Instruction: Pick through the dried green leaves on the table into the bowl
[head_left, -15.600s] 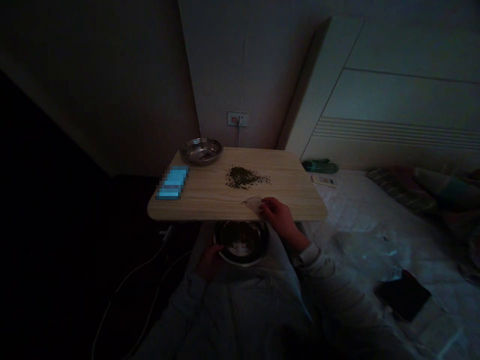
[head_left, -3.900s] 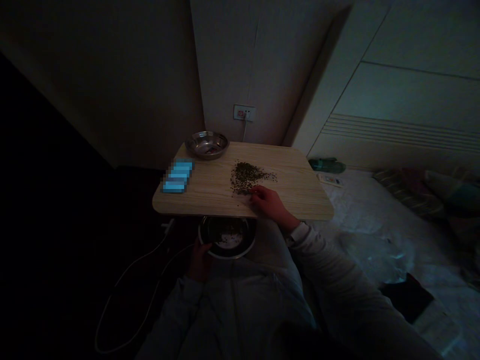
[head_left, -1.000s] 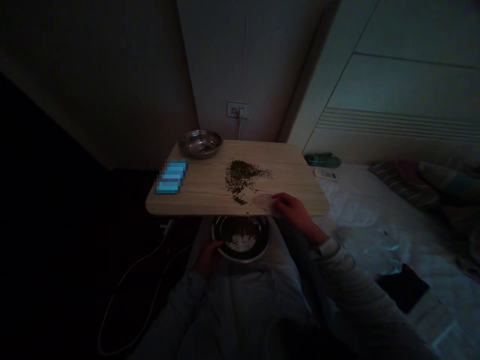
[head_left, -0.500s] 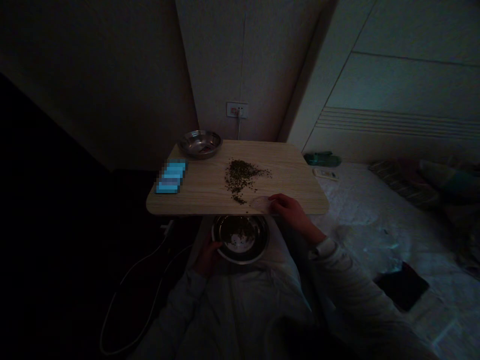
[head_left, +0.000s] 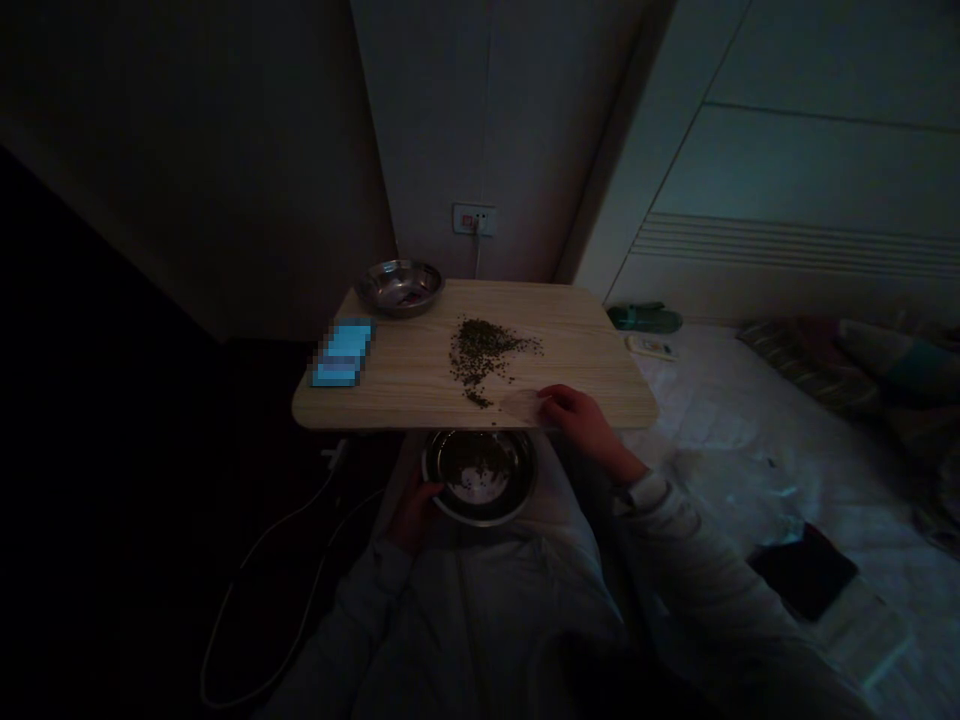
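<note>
My left hand (head_left: 417, 512) is closed on the left rim of a steel bowl (head_left: 480, 518), which rests in my lap under the table's front edge. Small dark green beans or grains lie inside the bowl, with some of its bottom showing. At the table's front edge, the fingers of my right hand (head_left: 577, 415) pinch a thin, see-through plastic piece (head_left: 519, 404) lying low over the tabletop. Its exact kind is hard to make out in the dim light. Just beyond it, a loose pile of the same small green grains (head_left: 480, 345) spreads over the wooden table (head_left: 405, 390).
A second steel bowl (head_left: 401, 290) with something dark in it stands at the back left. In front of it lies a lit phone (head_left: 343, 353). To the right, a bed (head_left: 712, 400) carries a green bottle (head_left: 646, 318) and a remote (head_left: 652, 347). A white cable (head_left: 259, 545) loops at left.
Both hands, the bowl and the grain pile are almost where they were. The plastic piece has shifted very slightly, and the light on the wall looks bluer.
</note>
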